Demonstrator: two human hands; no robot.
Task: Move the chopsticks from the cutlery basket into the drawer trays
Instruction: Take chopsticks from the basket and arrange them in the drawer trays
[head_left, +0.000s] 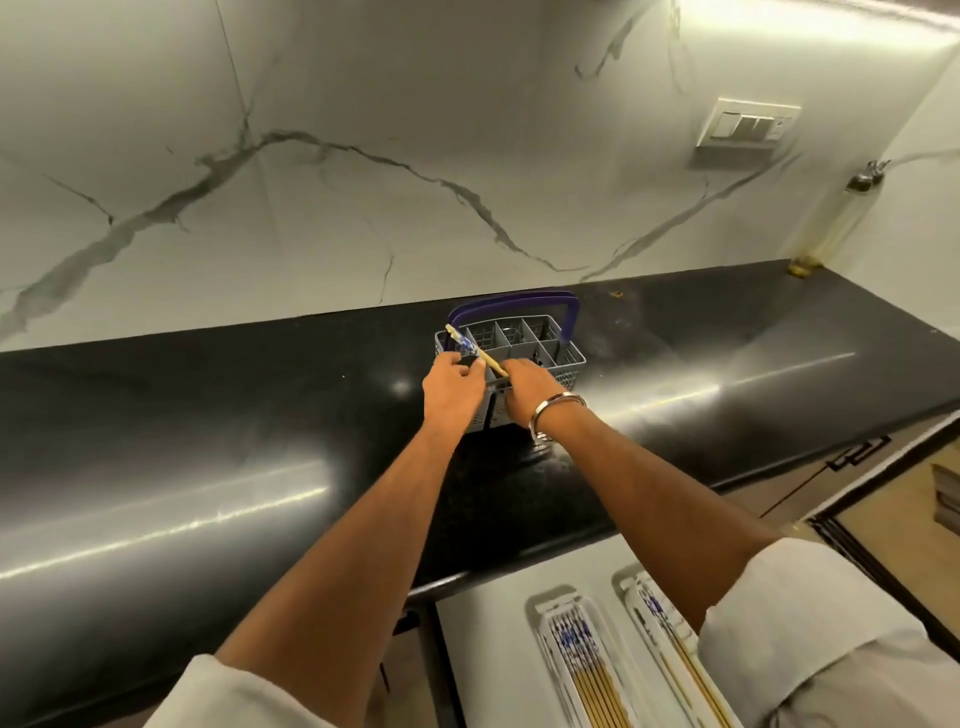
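Your right hand (530, 382) pinching chopsticks (475, 351) over the grey cutlery basket (561, 353), your left hand (452, 387) curled on its near rim, fingers' grip unclear.

- Both arms extended forward, bare to the rolled pale sleeves, converging toward the far edge of the counter.
- Left hand (453, 387): palm down, fingers curled forward.
- Right hand (527, 384): fingers closed in a pinch; metal bangle (553, 413) on the wrist.
- Hands nearly touching.
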